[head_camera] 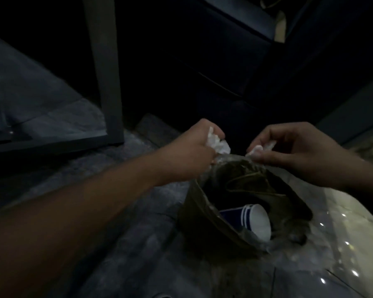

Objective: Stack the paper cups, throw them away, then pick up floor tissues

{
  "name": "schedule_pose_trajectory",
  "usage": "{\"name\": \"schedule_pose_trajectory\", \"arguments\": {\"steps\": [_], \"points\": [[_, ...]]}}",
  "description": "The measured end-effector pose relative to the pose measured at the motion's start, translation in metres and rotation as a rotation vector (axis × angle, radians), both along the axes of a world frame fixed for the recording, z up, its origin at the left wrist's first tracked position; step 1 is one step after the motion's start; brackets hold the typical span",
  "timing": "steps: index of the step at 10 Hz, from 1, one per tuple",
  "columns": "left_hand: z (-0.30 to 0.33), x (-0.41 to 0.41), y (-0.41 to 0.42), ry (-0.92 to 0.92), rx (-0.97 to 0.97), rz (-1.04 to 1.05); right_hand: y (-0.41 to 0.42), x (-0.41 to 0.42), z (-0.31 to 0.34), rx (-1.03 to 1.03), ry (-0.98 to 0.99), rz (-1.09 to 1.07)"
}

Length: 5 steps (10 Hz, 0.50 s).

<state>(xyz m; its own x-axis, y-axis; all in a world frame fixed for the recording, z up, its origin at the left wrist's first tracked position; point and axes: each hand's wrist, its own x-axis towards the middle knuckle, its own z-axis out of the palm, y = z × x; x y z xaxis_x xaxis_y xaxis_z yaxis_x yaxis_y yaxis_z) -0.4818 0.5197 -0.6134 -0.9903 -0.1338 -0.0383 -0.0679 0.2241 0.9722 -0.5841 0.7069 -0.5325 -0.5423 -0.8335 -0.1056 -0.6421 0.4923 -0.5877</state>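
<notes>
Paper cups, stacked, lie on their side inside the clear trash bag on the floor. Your left hand has its grip closed around a crumpled white tissue, and your right hand pinches the bag's rim along with a smaller tissue piece.

Tissue-clutching hands above bagged cups

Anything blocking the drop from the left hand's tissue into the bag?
Nothing visible. The left hand holds the crumpled tissue right at the rim of the bag, whose mouth gapes open below, with the stacked paper cups lying deeper inside. The right hand pinches the far rim along with another tissue.
</notes>
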Motion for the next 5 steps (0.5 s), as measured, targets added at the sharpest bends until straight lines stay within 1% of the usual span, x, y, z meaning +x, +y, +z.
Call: {"name": "schedule_pose_trajectory", "arguments": {"steps": [1, 2, 3, 4, 5], "points": [[-0.002, -0.005, 0.016, 0.159, -0.288, -0.149, 0.023, 0.001, -0.001, 0.146, 0.093, -0.024], [-0.003, -0.009, 0.034, 0.256, -0.466, -0.245, 0.037, 0.002, -0.006, 0.344, 0.166, 0.02], [-0.011, -0.011, 0.048, 0.354, -0.764, -0.283, 0.044, 0.008, -0.013, 0.487, 0.177, 0.092], [-0.018, -0.012, 0.049, 0.4, -0.909, -0.254, 0.047, 0.01, -0.02, 0.602, 0.259, 0.109], [-0.021, -0.013, 0.044, 0.32, -0.855, -0.238, 0.046, 0.008, -0.024, 0.677, 0.25, 0.07]]}}
